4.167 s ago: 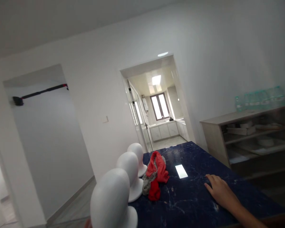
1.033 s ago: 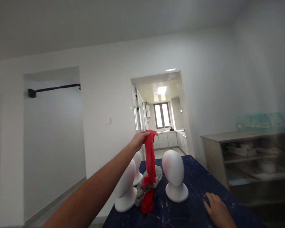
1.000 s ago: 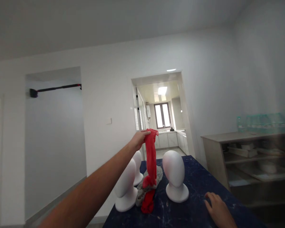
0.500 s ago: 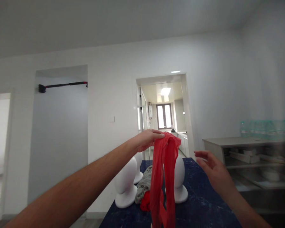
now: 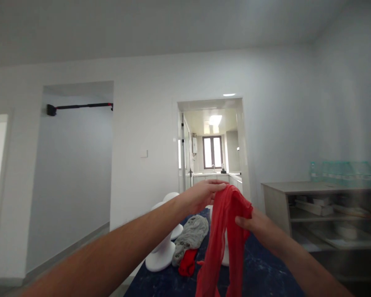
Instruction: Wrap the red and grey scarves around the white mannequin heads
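A sheer red scarf [image 5: 218, 235] hangs in long folds above the table. My left hand [image 5: 205, 194] is closed on its top fold. On the scarf's right side is my right hand [image 5: 253, 222], its thumb in front of the cloth and its fingers hidden behind it. White mannequin heads on round bases stand about the scarf: one white mannequin head [image 5: 160, 256] at the left is partly covered by my left forearm, and another is mostly hidden behind the scarf. Between them lie a bunched grey cloth [image 5: 193, 233] and a red cloth [image 5: 188, 262].
The dark blue marbled table [image 5: 265, 268] reaches toward a doorway to a kitchen. At the right stands a shelf unit [image 5: 275, 187], with water bottles [image 5: 343, 173] on top and boxes inside. A black bar [image 5: 83, 106] spans the wall recess at left.
My right hand has moved left from beside the scarf and taken hold of its right side. The scarf and my left hand have shifted right and slightly down in view.
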Demonstrator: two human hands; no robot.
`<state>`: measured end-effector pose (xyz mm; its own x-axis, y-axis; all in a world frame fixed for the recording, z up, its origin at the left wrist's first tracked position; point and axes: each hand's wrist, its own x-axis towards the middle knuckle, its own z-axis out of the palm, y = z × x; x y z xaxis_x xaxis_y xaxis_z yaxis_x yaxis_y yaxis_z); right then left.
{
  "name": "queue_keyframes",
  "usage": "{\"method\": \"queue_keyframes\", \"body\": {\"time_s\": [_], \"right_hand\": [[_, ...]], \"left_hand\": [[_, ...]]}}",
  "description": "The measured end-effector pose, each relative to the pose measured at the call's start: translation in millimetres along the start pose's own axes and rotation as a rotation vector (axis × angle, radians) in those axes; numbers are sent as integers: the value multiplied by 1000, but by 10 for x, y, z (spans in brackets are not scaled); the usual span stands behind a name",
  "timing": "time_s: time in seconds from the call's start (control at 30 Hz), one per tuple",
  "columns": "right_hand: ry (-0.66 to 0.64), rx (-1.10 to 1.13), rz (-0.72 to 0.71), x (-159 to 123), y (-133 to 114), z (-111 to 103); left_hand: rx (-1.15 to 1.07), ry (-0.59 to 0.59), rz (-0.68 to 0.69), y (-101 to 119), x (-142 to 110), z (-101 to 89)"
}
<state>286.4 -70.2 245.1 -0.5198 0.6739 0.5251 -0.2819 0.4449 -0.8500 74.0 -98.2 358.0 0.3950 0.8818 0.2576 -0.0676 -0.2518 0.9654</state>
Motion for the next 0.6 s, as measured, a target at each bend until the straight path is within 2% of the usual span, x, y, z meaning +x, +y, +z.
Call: {"method": "queue_keyframes", "body": {"time_s": [0.13, 0.23, 0.3, 0.37, 0.47, 0.53, 0.6], "right_hand": [[-125, 263, 75, 23, 322, 268], [-221, 281, 63, 25, 567, 384], [-218, 254, 47, -5, 685, 340], [-169, 238, 83, -67, 735, 164], [-82, 138, 158, -205, 669, -317], [-44, 24, 189, -302, 571, -712], [-35, -47, 246, -382, 490, -1106]], "left_hand": [[-167, -78, 139, -103, 163, 215], [-243, -161, 176, -113, 306, 315], [-252, -204, 185, -49, 359, 292], [-209, -221, 186, 59, 361, 185], [-40, -173, 186, 215, 310, -106], [219, -136, 179, 245, 290, -348], [556, -98, 192, 179, 312, -597]]}}
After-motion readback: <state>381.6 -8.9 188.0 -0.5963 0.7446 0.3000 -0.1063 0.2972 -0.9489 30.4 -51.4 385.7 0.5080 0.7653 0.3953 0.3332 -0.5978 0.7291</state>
